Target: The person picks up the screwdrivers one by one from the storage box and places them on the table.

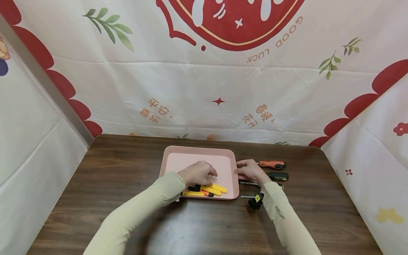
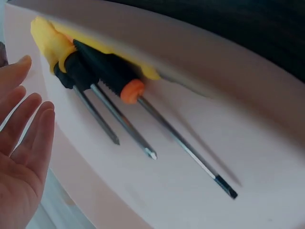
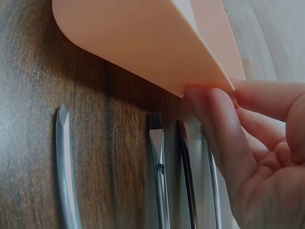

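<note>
A shallow pink tray (image 1: 181, 161) lies on the table, several screwdrivers along its near side. Some have yellow handles (image 1: 219, 188); one has a black handle with an orange collar (image 2: 132, 90). My left hand (image 1: 199, 173) is over the tray beside those handles, its fingers loosely extended and holding nothing in the left wrist view. At the tray's right rim, my right hand (image 1: 251, 170) pinches the edge between thumb and fingers. Metal screwdriver shafts (image 3: 159, 181) lie on the table just under and beside that hand.
To the right of the tray lie an orange-handled screwdriver (image 1: 271, 164), a black-handled one (image 1: 278, 176) and a black-and-yellow object (image 1: 256, 202), partly behind the right sleeve. A printed white cloth (image 1: 191, 85) hangs behind the brown wooden table (image 1: 204, 226), with more cloth at both sides.
</note>
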`<control>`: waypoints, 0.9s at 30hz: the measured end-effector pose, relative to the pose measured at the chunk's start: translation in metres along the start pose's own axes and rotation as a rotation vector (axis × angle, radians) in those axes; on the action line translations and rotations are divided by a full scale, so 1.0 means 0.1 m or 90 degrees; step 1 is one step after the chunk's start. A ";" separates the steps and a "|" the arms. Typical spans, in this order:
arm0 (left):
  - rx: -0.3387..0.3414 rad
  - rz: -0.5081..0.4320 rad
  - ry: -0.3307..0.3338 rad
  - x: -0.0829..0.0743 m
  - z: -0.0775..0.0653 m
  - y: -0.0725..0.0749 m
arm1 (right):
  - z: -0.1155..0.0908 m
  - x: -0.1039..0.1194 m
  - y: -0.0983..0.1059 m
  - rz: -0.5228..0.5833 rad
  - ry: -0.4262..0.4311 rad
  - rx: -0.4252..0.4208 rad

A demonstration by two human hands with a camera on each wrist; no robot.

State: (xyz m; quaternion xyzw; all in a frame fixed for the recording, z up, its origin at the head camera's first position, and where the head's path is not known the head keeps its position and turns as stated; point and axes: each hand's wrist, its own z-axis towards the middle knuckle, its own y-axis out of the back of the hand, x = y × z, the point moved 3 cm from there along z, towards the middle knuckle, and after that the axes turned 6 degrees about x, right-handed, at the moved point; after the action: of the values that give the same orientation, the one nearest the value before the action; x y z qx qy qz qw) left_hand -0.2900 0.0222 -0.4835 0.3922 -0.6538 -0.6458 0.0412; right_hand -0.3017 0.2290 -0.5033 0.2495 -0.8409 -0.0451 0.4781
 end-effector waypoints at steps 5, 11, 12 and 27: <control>0.015 0.028 0.007 -0.01 0.02 -0.05 | 0.01 -0.03 -0.01 0.016 0.003 0.006; 0.012 0.051 0.001 -0.01 0.03 -0.09 | 0.02 -0.04 -0.01 0.012 0.014 0.002; 0.012 0.053 -0.002 -0.01 0.04 -0.10 | 0.02 -0.03 -0.01 0.008 0.016 0.002; 0.036 0.069 -0.012 -0.02 0.05 -0.13 | -0.01 0.00 -0.02 0.003 0.008 -0.002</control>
State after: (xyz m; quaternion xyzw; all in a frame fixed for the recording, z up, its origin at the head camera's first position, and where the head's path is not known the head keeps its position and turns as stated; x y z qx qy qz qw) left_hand -0.2854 0.0297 -0.4949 0.3509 -0.6926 -0.6275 0.0589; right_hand -0.3000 0.2273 -0.5034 0.2469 -0.8384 -0.0436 0.4841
